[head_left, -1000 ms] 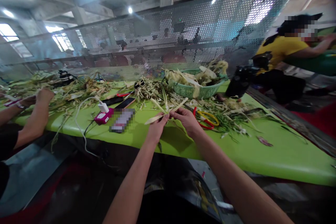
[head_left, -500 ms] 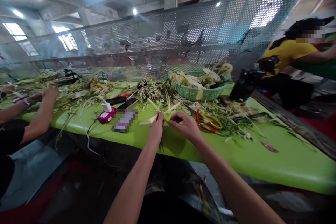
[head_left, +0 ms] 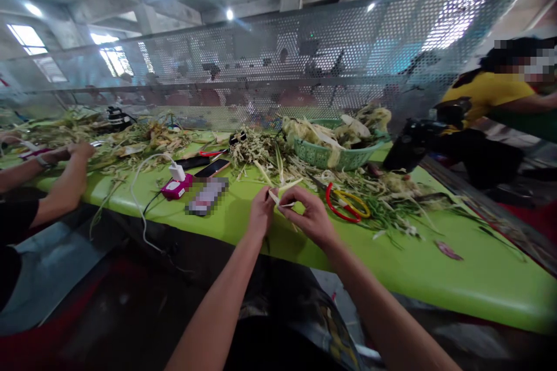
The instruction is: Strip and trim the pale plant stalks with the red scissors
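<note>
My left hand [head_left: 261,214] is closed around the base of some pale husk strips [head_left: 274,197], just above the table's front edge. Close by on the right, my right hand [head_left: 310,215] pinches the white end of one strip between thumb and fingers. Narrow pale yellow pieces fan out above the two hands. The lower part of what my left hand grips is hidden by its fingers. Scissors with red and yellow handles [head_left: 348,204] lie to the right of my right hand, their blades pointing towards the scraps.
A green basket [head_left: 335,157] heaped with dry husks stands behind my hands. Plant scraps [head_left: 391,200] spread around it. Phones [head_left: 212,168], a pink power socket [head_left: 177,186] and a cable lie to the left. A co-worker's hands [head_left: 80,151] work farther left. A perforated screen [head_left: 261,75] lines the back.
The pale strip that stuck out leftwards from my left hand now crosses over to the right, where my right hand grips its end. My right hand has come closer to my left.
</note>
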Demonstrator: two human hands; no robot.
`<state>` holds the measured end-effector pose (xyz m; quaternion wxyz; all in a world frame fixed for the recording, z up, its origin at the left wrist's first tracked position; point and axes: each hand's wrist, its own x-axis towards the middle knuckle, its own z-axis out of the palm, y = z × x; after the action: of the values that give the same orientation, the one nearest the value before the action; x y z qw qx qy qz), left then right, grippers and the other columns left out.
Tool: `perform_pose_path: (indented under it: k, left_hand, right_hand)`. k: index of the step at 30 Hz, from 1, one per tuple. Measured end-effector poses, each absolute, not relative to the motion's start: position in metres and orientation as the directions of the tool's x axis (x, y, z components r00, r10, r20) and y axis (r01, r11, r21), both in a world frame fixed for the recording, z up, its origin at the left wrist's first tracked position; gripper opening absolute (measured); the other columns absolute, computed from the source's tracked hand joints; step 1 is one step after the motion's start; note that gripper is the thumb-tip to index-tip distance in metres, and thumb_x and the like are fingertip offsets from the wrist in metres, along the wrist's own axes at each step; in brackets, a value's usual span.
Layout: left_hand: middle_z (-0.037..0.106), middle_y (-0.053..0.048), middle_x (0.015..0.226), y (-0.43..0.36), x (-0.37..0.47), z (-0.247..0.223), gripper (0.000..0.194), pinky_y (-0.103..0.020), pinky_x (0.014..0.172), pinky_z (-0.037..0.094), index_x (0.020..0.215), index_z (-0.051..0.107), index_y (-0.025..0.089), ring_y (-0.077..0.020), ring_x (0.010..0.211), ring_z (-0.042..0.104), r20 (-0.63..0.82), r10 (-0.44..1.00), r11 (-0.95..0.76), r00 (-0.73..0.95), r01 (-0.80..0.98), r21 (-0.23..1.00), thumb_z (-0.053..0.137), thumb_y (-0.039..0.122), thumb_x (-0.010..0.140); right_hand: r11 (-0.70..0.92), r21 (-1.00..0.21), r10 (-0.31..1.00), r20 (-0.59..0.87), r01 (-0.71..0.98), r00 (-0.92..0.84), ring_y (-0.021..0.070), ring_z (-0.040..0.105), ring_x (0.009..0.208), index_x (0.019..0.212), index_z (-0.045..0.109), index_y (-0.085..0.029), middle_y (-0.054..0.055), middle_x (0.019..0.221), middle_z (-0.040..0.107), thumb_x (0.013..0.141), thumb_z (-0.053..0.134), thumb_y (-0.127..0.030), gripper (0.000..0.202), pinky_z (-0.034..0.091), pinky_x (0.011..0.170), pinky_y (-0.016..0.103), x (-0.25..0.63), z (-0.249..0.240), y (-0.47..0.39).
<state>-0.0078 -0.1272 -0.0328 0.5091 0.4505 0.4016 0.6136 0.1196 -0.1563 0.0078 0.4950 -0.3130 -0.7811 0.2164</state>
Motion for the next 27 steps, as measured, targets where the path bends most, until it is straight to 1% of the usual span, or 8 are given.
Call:
perform_pose_path:
  k: [3,8,14,18,21,23,25,27]
  left_hand:
    - [0.041,0.004,0.064,-0.127,-0.013,-0.032,0.029,-0.022,0.057,0.031,0.069,0.050,0.017,-0.0092,0.060,0.036,0.173,0.982,-0.188,-0.078,-0.306,0.933,0.064,0.042,0.076]
    - [0.037,0.006,0.059,-0.130,-0.015,-0.029,0.027,-0.020,0.049,0.023,0.075,0.054,0.016,-0.0059,0.050,0.028,0.118,0.993,-0.102,0.018,-0.389,0.916,0.063,0.042,0.078]
    - [0.035,0.008,0.058,-0.134,-0.016,-0.026,0.021,-0.021,0.046,0.017,0.083,0.056,0.016,-0.0044,0.046,0.026,0.119,0.978,-0.023,0.174,-0.470,0.882,0.068,0.027,0.069]
    - [0.039,0.008,0.058,-0.136,-0.016,-0.025,0.027,-0.021,0.045,0.019,0.083,0.055,0.017,-0.0043,0.046,0.028,0.083,0.981,0.007,0.173,-0.464,0.886,0.069,0.035,0.069]
    - [0.033,0.009,0.054,-0.133,-0.016,-0.027,0.034,-0.021,0.045,0.016,0.076,0.050,0.018,-0.0041,0.044,0.026,0.046,0.990,0.022,0.136,-0.458,0.889,0.069,0.045,0.071]
    - [0.030,0.009,0.053,-0.131,-0.016,-0.028,0.036,-0.020,0.045,0.015,0.074,0.047,0.018,-0.0039,0.043,0.025,0.037,0.993,0.019,0.108,-0.476,0.879,0.069,0.047,0.070]
    - [0.028,0.010,0.053,-0.129,-0.016,-0.029,0.038,-0.020,0.044,0.015,0.073,0.045,0.019,-0.0036,0.043,0.024,0.023,0.996,0.023,0.083,-0.506,0.862,0.070,0.047,0.070]
    - [0.029,0.010,0.053,-0.128,-0.017,-0.029,0.038,-0.019,0.044,0.016,0.073,0.044,0.019,-0.0031,0.042,0.025,0.009,0.998,0.026,0.063,-0.533,0.846,0.071,0.046,0.069]
  right_hand:
    - [0.631,-0.747,0.776,0.603,0.209,-0.185,0.0162,0.055,0.075,0.080,0.061,-0.020,0.001,0.078,0.060,0.080,0.063,-0.024,0.005,0.043,0.071,0.029,0.123,0.005,-0.152]
    - [0.466,-0.865,0.884,0.465,0.184,-0.051,0.0154,0.055,0.067,0.077,0.062,-0.019,0.000,0.071,0.061,0.074,0.069,-0.029,0.012,0.043,0.064,0.028,0.127,-0.004,-0.139]
    - [0.405,-0.900,0.910,0.413,0.162,0.019,0.0156,0.057,0.064,0.075,0.062,-0.018,0.001,0.069,0.063,0.071,0.070,-0.034,0.018,0.044,0.061,0.028,0.127,-0.006,-0.133]
    - [0.419,-0.887,0.903,0.429,0.195,0.009,0.0166,0.058,0.064,0.074,0.061,-0.018,0.002,0.068,0.063,0.072,0.070,-0.034,0.018,0.046,0.060,0.029,0.129,-0.009,-0.131]
    - [0.503,-0.801,0.853,0.521,0.325,-0.034,0.0190,0.060,0.068,0.077,0.063,-0.019,0.004,0.072,0.065,0.077,0.065,-0.031,0.013,0.048,0.065,0.032,0.129,-0.009,-0.132]
    - [0.594,-0.643,0.769,0.630,0.484,-0.106,0.0233,0.061,0.086,0.088,0.067,-0.021,0.007,0.089,0.066,0.078,0.064,-0.025,0.011,0.048,0.077,0.038,0.128,-0.007,-0.136]
    - [0.649,-0.445,0.680,0.703,0.617,-0.208,0.0278,0.054,0.108,0.102,0.068,-0.026,0.008,0.113,0.062,0.076,0.065,-0.017,0.028,0.041,0.092,0.044,0.127,-0.004,-0.139]
    - [0.662,-0.308,0.636,0.714,0.683,-0.294,0.0298,0.047,0.118,0.108,0.067,-0.031,0.007,0.127,0.055,0.074,0.066,-0.011,0.040,0.035,0.097,0.047,0.125,-0.002,-0.142]
